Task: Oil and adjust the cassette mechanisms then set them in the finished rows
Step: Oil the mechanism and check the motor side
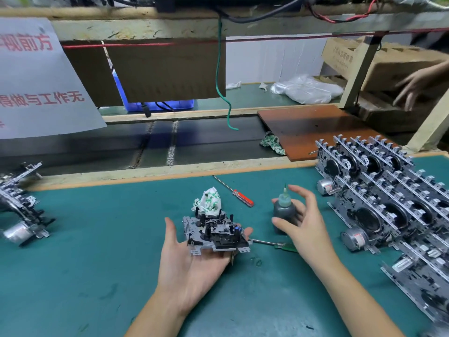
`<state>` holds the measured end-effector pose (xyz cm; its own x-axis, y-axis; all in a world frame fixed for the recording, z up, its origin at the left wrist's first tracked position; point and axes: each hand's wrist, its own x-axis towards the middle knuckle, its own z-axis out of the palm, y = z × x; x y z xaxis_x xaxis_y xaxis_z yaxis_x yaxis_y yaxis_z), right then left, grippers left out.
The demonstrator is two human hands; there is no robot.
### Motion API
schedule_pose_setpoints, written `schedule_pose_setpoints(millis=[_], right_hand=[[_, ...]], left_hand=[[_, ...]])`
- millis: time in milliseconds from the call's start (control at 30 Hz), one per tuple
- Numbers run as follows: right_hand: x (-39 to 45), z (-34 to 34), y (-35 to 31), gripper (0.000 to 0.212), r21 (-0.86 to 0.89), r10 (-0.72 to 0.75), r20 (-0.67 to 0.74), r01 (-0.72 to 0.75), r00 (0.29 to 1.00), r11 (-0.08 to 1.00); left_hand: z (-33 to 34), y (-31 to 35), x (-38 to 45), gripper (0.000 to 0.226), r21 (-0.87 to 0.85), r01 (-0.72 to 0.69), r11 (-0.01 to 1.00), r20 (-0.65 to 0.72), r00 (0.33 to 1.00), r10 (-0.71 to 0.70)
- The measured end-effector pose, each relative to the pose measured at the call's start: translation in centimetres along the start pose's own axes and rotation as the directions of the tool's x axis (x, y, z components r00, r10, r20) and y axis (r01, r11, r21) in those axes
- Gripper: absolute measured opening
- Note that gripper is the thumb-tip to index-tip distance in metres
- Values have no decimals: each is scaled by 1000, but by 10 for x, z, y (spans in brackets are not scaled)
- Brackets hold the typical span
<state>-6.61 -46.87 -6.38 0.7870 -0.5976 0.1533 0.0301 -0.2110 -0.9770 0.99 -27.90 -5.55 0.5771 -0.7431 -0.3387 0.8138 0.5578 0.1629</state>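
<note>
— How far is the task advanced?
— Many mechanisms are set in the finished rows (379, 190) at three o'clock. One cassette mechanism (216, 233) is carried on the open left hand (192, 261); the oil bottle (284, 210) is approached by the open right hand (303, 222). Oiling seems left.

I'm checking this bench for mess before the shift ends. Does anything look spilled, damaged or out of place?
No spill or damage shows. The oil bottle stands upright by the right hand. Two loose items: a crumpled rag on the conveyor's edge, and a green-handled screwdriver half hidden under the right hand.
</note>
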Motion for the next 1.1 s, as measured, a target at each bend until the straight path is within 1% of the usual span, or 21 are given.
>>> schedule_pose_setpoints(millis=[67,100,167,200,233,267,333,433,533,600,667,767,800,833,867,900,933,967,1000,1033,1100], right_hand=[[-3,1,-5,57,-14,-66,-89,65,994,998],[-5,1,-9,51,-52,-151,-181,144,972,988],[-10,-4,-17,31,-258,-441,-312,371,842,892],[-13,-7,-21,22,-364,-577,-295,468,762,805],[-18,-9,-25,15,-436,-664,-231,534,712,724],[-23,-9,-28,11,-479,-698,-141,569,702,669],[-35,-5,-35,14,-576,-654,88,574,751,582],[-52,-1,-36,42,-738,-425,355,529,833,420],[-60,-4,-36,45,-745,-182,525,552,831,374],[-61,-13,-34,48,-729,-70,569,542,819,418],[-63,-21,-31,57,-745,-9,552,497,834,445],[-67,-27,-26,63,-805,14,484,439,875,398],[-70,-29,-23,64,-811,4,455,413,890,413],[-73,-29,-21,63,-812,-15,427,390,904,433],[-75,-29,-19,63,-811,-37,405,377,914,448],[-78,-29,-17,63,-809,-71,389,377,919,452],[-80,-28,-15,61,-808,-127,373,389,919,443],[-81,-27,-14,58,-808,-185,358,403,915,430],[-83,-25,-14,54,-810,-223,350,414,910,415],[-83,-23,-15,52,-814,-243,356,427,902,393],[-82,-22,-14,48,-815,-285,398,479,872,328]], left_hand=[[-2,3,0,91,32,33,999,18,999,-34],[-3,5,0,94,64,64,996,39,997,-66],[-6,10,0,97,167,140,976,75,985,-155],[-7,12,0,97,237,174,956,89,976,-200],[-8,14,0,96,312,204,928,97,965,-244],[-8,16,0,94,383,229,895,105,952,-288],[-7,18,-1,84,513,254,820,115,926,-359],[-6,19,-4,71,680,226,697,50,935,-352],[-4,19,-6,62,787,263,558,-67,935,-347],[-3,21,-7,67,819,311,482,-144,925,-352],[-4,24,-8,83,808,331,488,-162,920,-357],[-2,29,-8,100,813,289,506,-137,939,-316],[-2,30,-10,99,847,235,477,-129,961,-245],[-1,30,-12,95,898,150,413,-116,987,-108],[1,30,-17,89,962,49,269,-77,993,91],[2,28,-23,82,999,-19,29,9,952,305],[1,25,-31,76,966,-22,-258,134,894,428],[0,21,-39,75,866,28,-499,224,871,438],[-6,16,-46,76,738,63,-672,278,879,387],[-12,10,-51,75,624,68,-778,307,895,324],[-20,-1,-55,72,484,55,-874,355,900,253]])
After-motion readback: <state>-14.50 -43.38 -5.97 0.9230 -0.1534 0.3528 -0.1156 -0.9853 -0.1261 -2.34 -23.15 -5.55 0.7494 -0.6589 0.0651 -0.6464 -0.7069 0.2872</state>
